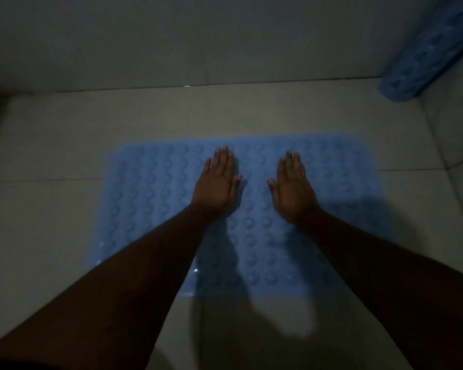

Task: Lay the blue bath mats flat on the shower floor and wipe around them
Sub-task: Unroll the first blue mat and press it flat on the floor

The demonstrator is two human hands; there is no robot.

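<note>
Left hand (216, 186) and right hand (292, 189), grips flat open, empty, press the spread mat (150, 188); second mat (428, 54) stands up-right, nearer right hand.

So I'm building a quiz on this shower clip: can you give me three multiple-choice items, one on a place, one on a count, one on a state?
1. Where is the second, rolled mat?
A. Far right corner, against the wall
B. Under the left hand
C. Near left, on the floor

2. How many blue mats show?
A. One
B. Two
C. Four

3. How are the hands?
A. Both fists, gripping a cloth
B. One holding a sponge
C. Both open, palms down over the flat mat

Answers:
1 A: the rolled mat leans at the wall in the far right corner.
2 B: the flat mat on the floor plus the rolled one.
3 C: the left hand and right hand have straight fingers and hold nothing; whether they press the mat I cannot tell.
</note>
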